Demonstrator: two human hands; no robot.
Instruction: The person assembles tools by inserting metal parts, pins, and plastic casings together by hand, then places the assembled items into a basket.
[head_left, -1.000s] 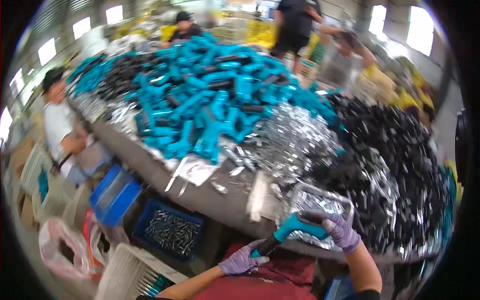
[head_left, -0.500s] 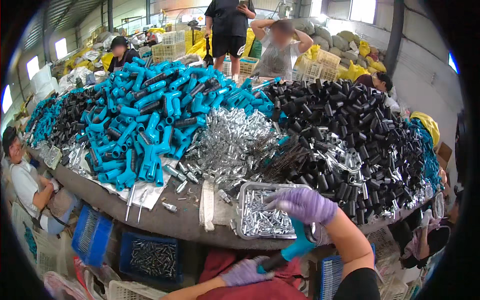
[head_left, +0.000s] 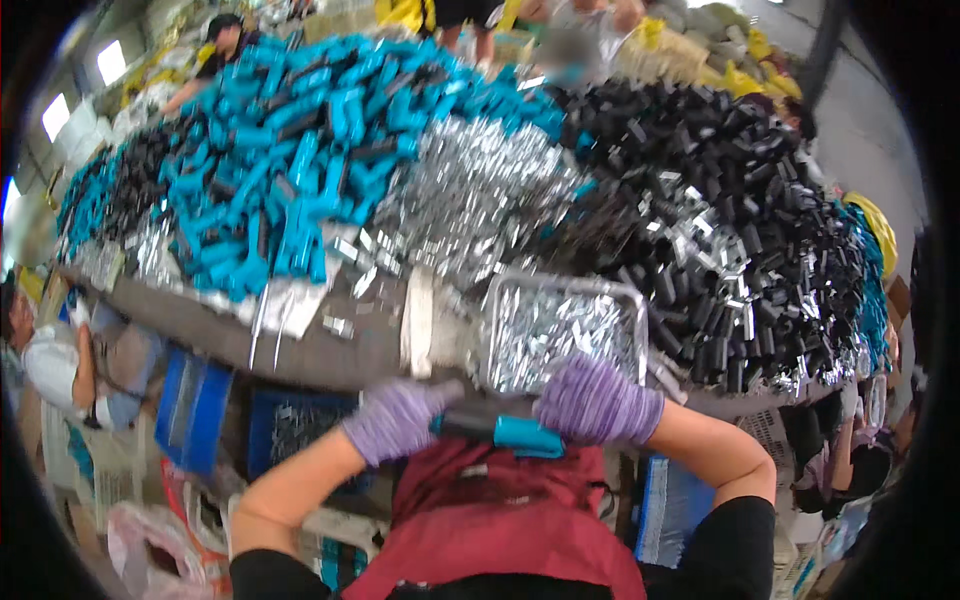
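In front of my red apron a teal and black plastic handle [head_left: 528, 436] lies nearly level between both hands. My left hand [head_left: 395, 422], in a purple knit glove, is closed around its black end. My right hand [head_left: 600, 402], gloved alike, is closed over its teal end. Just beyond the right hand sits a clear tray [head_left: 641, 325] of small silver metal parts [head_left: 560, 330], at the table's near edge. Motion blurs the view, and the fingers partly hide the handle's ends.
Heaped on the table are teal handles [head_left: 300, 150], silver metal parts [head_left: 470, 180] and black sleeves [head_left: 740, 190]. Two thin metal rods [head_left: 262, 325] lie at the front edge. Blue bins [head_left: 192, 412] stand below. Other people sit or stand around the table.
My right hand has come down from above the tray to the handle. My left hand has risen, and the handle has turned from slanted to nearly level. The view has tipped downward.
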